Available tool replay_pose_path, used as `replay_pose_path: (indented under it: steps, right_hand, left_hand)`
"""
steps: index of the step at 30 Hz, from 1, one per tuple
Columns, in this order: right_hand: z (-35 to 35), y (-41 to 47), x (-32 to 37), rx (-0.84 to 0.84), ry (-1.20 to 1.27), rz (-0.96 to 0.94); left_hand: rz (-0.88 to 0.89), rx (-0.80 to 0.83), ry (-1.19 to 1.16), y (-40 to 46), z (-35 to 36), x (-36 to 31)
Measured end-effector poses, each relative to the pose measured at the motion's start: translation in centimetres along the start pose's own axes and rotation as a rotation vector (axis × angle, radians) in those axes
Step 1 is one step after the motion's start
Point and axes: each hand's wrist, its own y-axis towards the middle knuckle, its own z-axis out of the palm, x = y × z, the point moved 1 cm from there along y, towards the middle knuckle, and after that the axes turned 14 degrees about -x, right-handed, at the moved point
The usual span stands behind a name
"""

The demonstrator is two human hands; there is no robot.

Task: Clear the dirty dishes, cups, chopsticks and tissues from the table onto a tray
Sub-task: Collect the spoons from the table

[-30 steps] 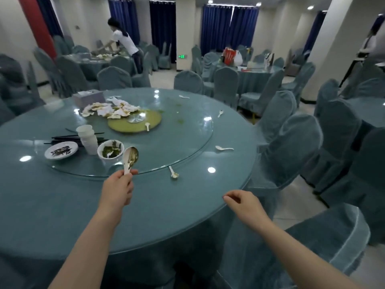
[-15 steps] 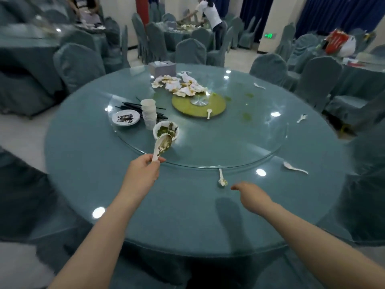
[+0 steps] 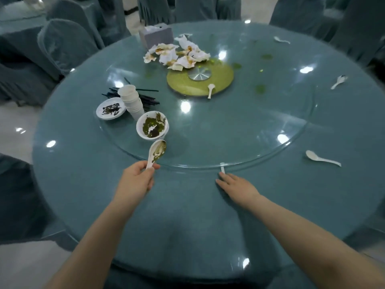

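Over the table (image 3: 83, 184), left hand (image 3: 135, 180) grips a soiled spoon (image 3: 157, 152); right hand (image 3: 237, 185) lies flat, grip open.

Light: dim, bluish, from ceiling lamps.
Glare: white spots on the glass counter (image 3: 239, 130).
Edges: curved, slightly blurred.

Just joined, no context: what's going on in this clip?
A person is clearing a dirty banquet table. The left hand holds a soiled spoon near a dirty bowl on the glass turntable. The right hand, fingers straight, reaches a small spoon at the turntable's edge. Stacked cups, chopsticks, tissues and other spoons remain. No tray is visible.
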Motion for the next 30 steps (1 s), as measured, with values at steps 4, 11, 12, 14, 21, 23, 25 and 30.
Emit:
replay_pose_path:
  steps: [4,11,12,14,21,23,25,30]
  right_hand:
    - [-0.7,-1.4,-1.5,-0.233,-0.006,-0.109]
    - [-1.2,-7.0,-6.2,-0.620,0.175,0.131]
    - [-1.2,-7.6,-7.3,-0.653,0.202,0.187]
    - [-1.3,-9.2,-10.5,-0.638,0.273,0.343]
    - [-0.2,-11.3,-21.5,-0.485,0.361,0.793]
    - [0.2,-11.1,-23.3,-0.471,0.254,0.835]
    - [1.2,-10.7,-24.8,-0.467,0.268,0.900]
    - [2.6,-9.3,-26.2,-0.440,0.300,0.925]
  left_hand:
    - [-0.003,0.101,0.028,0.5,3.9,-0.4]
    - [0.045,0.275,0.017,0.1,11.6,-2.5]
    - [0.048,0.285,0.011,0.1,12.5,-2.8]
    - [0.049,0.318,0.006,-0.1,14.6,-3.5]
    - [0.060,0.364,0.067,0.0,19.1,-4.3]
    - [0.057,0.363,0.091,0.2,19.4,-4.1]
    - [0.054,0.349,0.107,0.3,19.4,-3.9]
    - [0.020,0.318,0.120,0.4,18.6,-3.3]
